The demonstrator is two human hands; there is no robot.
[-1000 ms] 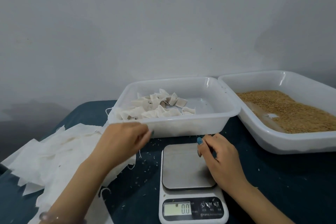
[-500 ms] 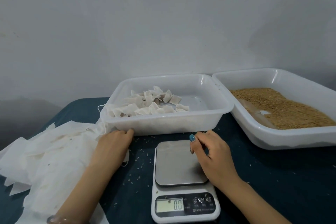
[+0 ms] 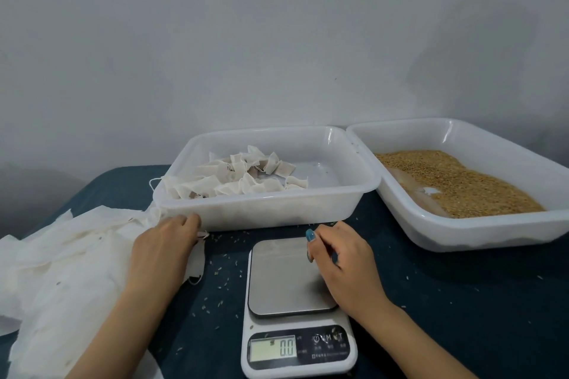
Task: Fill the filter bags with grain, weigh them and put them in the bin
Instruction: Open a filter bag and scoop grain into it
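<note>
A white bin at the centre back holds several filled filter bags on its left side. To its right a second white tray holds brown grain. A pile of empty white filter bags lies on the left of the table. My left hand rests palm down on the pile's right edge, its fingertips close to the bin's front wall. A digital scale stands in front with a bare plate and reads 0.0. My right hand hovers at the plate's right edge, fingers loosely curled, holding nothing.
The table has a dark blue-green cover with loose grains scattered around the scale and in front of the bin. A plain grey wall rises right behind the two trays.
My left hand has come down from the bin's front rim onto the pile of empty bags. My right hand has stayed by the scale plate. The reading stays 0.0.
</note>
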